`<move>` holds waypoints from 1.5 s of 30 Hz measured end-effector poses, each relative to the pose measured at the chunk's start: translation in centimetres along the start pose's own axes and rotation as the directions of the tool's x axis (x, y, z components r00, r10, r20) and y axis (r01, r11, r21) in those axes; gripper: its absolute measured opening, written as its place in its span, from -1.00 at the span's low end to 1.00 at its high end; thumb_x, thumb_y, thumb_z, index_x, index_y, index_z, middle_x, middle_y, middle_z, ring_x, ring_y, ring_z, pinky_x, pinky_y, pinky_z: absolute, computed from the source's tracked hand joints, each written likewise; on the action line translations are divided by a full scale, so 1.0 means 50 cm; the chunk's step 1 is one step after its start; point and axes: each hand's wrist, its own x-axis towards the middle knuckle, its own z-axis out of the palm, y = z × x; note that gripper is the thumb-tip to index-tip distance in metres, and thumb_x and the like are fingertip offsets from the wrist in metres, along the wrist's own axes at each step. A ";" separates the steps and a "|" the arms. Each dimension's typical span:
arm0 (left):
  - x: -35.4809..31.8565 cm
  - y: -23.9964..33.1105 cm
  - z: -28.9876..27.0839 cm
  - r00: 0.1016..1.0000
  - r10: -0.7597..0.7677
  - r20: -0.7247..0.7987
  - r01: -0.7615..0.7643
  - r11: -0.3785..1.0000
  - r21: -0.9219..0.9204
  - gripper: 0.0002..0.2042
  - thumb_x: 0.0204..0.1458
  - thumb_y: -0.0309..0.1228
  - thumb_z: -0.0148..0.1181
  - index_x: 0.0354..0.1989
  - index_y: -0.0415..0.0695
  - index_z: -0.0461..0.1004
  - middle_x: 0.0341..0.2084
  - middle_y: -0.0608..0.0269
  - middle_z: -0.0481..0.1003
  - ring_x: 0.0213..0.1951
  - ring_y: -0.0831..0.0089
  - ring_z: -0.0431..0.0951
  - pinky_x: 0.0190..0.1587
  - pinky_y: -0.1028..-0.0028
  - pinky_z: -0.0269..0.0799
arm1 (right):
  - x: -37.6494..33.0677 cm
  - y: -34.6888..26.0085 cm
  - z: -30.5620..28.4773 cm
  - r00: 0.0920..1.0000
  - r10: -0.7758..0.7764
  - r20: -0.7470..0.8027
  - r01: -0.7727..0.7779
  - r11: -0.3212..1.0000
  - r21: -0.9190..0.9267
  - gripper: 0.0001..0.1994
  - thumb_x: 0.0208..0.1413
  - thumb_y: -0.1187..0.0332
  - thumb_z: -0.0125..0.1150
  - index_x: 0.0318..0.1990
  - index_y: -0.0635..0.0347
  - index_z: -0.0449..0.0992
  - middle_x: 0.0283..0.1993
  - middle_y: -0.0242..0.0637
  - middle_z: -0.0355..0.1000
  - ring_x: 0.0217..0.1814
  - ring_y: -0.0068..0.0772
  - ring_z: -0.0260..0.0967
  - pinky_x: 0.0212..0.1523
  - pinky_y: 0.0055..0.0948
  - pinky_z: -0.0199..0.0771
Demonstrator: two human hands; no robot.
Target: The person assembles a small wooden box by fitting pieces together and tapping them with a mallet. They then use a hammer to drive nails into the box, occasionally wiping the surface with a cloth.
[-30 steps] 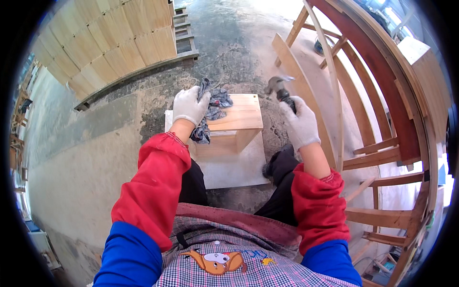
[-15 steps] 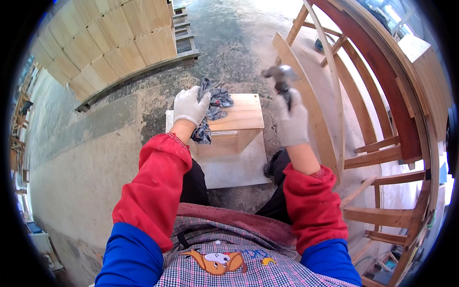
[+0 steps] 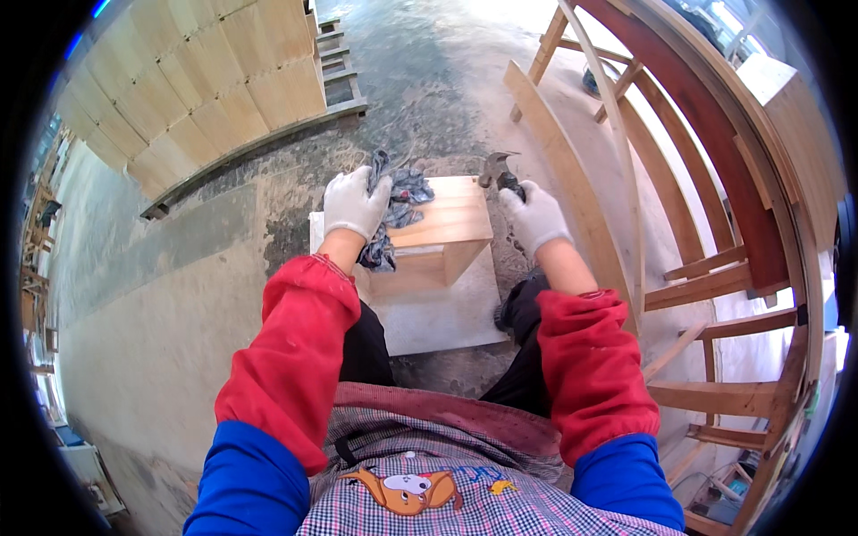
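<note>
An open-fronted box of pale wood (image 3: 458, 211) sits low in front of me on a light board (image 3: 438, 323). My left hand (image 3: 354, 204), in a white glove, rests at the box's left side, its fingers closed on a crumpled grey patterned rag (image 3: 407, 189). The rag spreads over the left part of the top panel and hangs down its near edge. In my gloved right hand (image 3: 536, 217) is a hammer (image 3: 497, 168), gripped by its dark handle. Its metal head hangs by the far right corner of the box; whether it touches the wood I cannot tell.
Stacked pale wood boxes (image 3: 197, 80) stand on a pallet (image 3: 344, 112) at the far left. To the right, a long plank (image 3: 572, 179) leans beside a large wooden frame (image 3: 693, 174) with curved-looking rails. My legs flank the light board on the concrete floor (image 3: 161, 295).
My right hand has brought the hammer down and to the left, from raised beside the plank to the box's far right corner. My left hand stays on the rag.
</note>
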 end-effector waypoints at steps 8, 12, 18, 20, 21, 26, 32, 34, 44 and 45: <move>0.009 -0.003 0.009 0.999 0.027 -0.024 -0.027 1.000 0.000 -0.60 0.06 -0.05 0.18 -0.27 -0.21 0.57 -0.40 -0.12 0.58 -0.21 -0.10 0.53 -0.06 0.04 0.39 | -0.013 -0.010 0.008 0.980 -0.088 -0.180 0.133 0.958 0.253 -0.57 0.20 -0.01 0.13 -0.07 0.23 0.50 -0.23 0.14 0.54 -0.08 0.17 0.51 -0.05 -0.04 0.45; 0.006 -0.009 0.010 1.000 -0.009 -0.009 0.009 1.000 -0.021 -0.56 0.05 -0.05 0.21 -0.14 -0.22 0.53 -0.33 -0.14 0.58 -0.17 -0.11 0.54 -0.02 0.06 0.39 | -0.014 0.027 0.003 0.996 0.056 0.070 -0.063 0.993 0.103 -0.56 0.18 0.00 0.15 -0.07 0.25 0.51 -0.19 0.14 0.54 -0.07 0.16 0.50 -0.04 -0.11 0.45; 0.008 -0.006 0.005 0.987 0.115 -0.110 -0.137 0.966 -0.220 -0.18 0.01 -0.02 0.28 0.37 -0.21 0.13 0.19 -0.13 0.35 0.21 -0.02 0.36 0.29 0.19 0.22 | -0.094 0.076 -0.009 0.955 0.260 0.141 -0.280 0.645 0.711 -0.71 0.23 0.15 0.23 -0.15 0.22 0.52 -0.51 -0.45 0.39 -0.58 -0.61 0.32 -0.59 -0.55 0.24; 0.004 0.011 -0.007 0.963 0.241 -0.124 -0.247 0.969 -0.033 -0.19 0.00 0.00 0.29 0.35 -0.23 0.17 0.22 -0.13 0.31 0.26 -0.03 0.30 0.35 0.12 0.12 | -0.098 0.099 -0.002 0.884 0.405 0.234 -0.428 0.498 0.754 -0.73 0.23 0.14 0.23 -0.18 0.19 0.50 -0.53 -0.43 0.39 -0.63 -0.58 0.30 -0.64 -0.51 0.26; 0.004 0.027 -0.019 0.944 0.311 -0.114 -0.306 0.950 0.061 -0.19 -0.01 0.01 0.30 0.33 -0.23 0.19 0.24 -0.12 0.29 0.29 -0.03 0.26 0.37 0.08 0.07 | -0.105 0.105 0.005 0.832 0.474 0.289 -0.496 0.404 0.769 -0.73 0.24 0.14 0.23 -0.19 0.17 0.49 -0.54 -0.42 0.39 -0.65 -0.56 0.29 -0.66 -0.50 0.27; 0.008 0.176 0.014 0.744 0.639 0.196 -0.666 0.732 0.142 -0.09 -0.08 0.22 0.27 0.38 -0.09 0.19 0.31 -0.06 0.23 0.36 0.00 0.16 0.46 0.02 -0.13 | -0.085 0.113 0.003 0.798 0.496 0.342 -0.506 0.244 0.827 -0.76 0.24 0.14 0.21 -0.19 0.09 0.44 -0.59 -0.41 0.32 -0.73 -0.52 0.25 -0.70 -0.42 0.34; 0.047 0.261 0.074 0.738 0.209 0.641 -0.426 0.881 0.204 0.12 -0.21 0.31 0.29 0.48 -0.07 0.00 0.37 -0.08 0.16 0.40 -0.02 0.12 0.44 0.13 -0.05 | -0.096 0.111 -0.006 0.813 0.427 0.395 -0.525 0.246 0.815 -0.71 0.23 0.10 0.20 -0.13 0.13 0.43 -0.54 -0.36 0.34 -0.73 -0.47 0.25 -0.70 -0.37 0.37; 0.066 0.276 0.070 0.699 0.128 0.704 -0.370 0.907 0.202 0.08 -0.22 0.26 0.31 0.46 -0.08 0.07 0.35 -0.07 0.21 0.38 -0.02 0.17 0.39 0.19 0.09 | -0.099 0.111 -0.010 0.824 0.405 0.396 -0.513 0.237 0.825 -0.70 0.23 0.10 0.20 -0.13 0.14 0.42 -0.53 -0.35 0.34 -0.73 -0.46 0.25 -0.70 -0.37 0.36; 0.152 0.209 0.171 0.700 -0.084 0.709 0.158 0.987 -0.039 -0.61 0.04 -0.08 0.36 -0.15 -0.17 0.66 -0.32 0.17 0.66 -0.29 0.44 0.60 -0.14 0.42 0.47 | -0.088 0.102 -0.021 0.824 0.414 0.386 -0.495 0.197 0.846 -0.72 0.23 0.13 0.19 -0.15 0.15 0.41 -0.53 -0.34 0.32 -0.74 -0.45 0.23 -0.73 -0.37 0.31; 0.159 0.202 0.179 0.690 -0.108 0.715 0.208 0.977 -0.052 -0.61 0.06 -0.08 0.35 -0.16 -0.17 0.67 -0.33 0.18 0.66 -0.30 0.46 0.60 -0.14 0.42 0.47 | -0.087 0.101 -0.022 0.825 0.412 0.388 -0.494 0.191 0.848 -0.73 0.23 0.13 0.19 -0.16 0.14 0.41 -0.54 -0.34 0.32 -0.75 -0.45 0.23 -0.73 -0.36 0.30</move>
